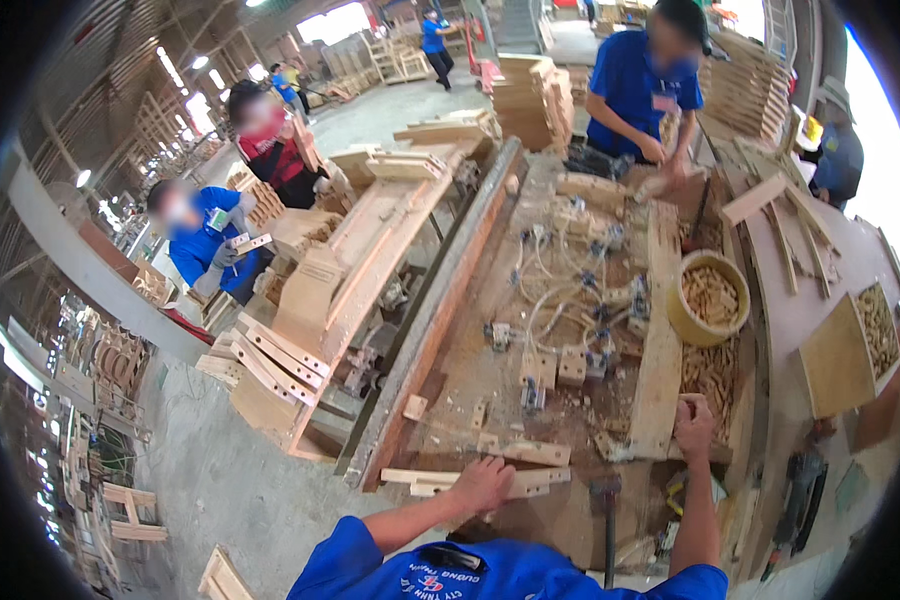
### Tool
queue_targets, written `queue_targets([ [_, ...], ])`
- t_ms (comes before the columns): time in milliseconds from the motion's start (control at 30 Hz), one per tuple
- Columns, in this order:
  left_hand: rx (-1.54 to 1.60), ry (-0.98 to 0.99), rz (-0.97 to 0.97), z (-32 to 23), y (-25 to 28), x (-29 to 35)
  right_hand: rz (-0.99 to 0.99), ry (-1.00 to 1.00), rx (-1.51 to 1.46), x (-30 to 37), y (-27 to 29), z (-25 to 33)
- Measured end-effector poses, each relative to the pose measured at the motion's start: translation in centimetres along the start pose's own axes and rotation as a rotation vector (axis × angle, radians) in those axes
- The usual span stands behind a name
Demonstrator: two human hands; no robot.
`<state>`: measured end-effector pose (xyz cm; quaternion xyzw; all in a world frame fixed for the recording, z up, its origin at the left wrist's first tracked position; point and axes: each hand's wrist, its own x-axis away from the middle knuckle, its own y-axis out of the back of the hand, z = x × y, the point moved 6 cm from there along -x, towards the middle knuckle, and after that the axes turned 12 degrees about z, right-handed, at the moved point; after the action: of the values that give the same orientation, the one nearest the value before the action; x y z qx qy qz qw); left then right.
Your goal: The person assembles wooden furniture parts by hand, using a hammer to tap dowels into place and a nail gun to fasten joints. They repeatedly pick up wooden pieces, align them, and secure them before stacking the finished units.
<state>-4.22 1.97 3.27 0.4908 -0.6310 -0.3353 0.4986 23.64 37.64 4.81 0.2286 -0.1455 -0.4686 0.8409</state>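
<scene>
At the near edge of the workbench, my left hand (482, 485) is closed on a pale wooden slat (530, 484) with drilled holes. A second light slat (410, 478) lies along it, sticking out to the left. Just beyond is a short wooden piece (535, 453). My right hand (694, 425) has its fingers curled at the near end of a long wooden board (656, 340), beside a trough of loose wooden dowels (708, 372). Whatever its fingertips hold is hidden. A yellow tub (715, 335) of dowels stands above the trough.
Pneumatic clamps and clear hoses (560, 310) fill the bench's middle. A black-handled tool (800, 490) and a dowel-filled box (840, 355) lie right. Across the bench, a co-worker (645, 90) handles wood. Two people work left by a table stacked with wooden parts (270, 360).
</scene>
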Motion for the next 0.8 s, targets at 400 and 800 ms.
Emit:
queue_targets([
  [400,0.058,-0.018,0.009,-0.5,-2.7,-0.4,0.301,-0.094,-0.158,16.7,-12.6,2.7],
  [800,0.074,-0.003,0.017,-0.3,-2.8,-0.4,0.448,0.066,0.019,14.9,-18.0,5.4],
])
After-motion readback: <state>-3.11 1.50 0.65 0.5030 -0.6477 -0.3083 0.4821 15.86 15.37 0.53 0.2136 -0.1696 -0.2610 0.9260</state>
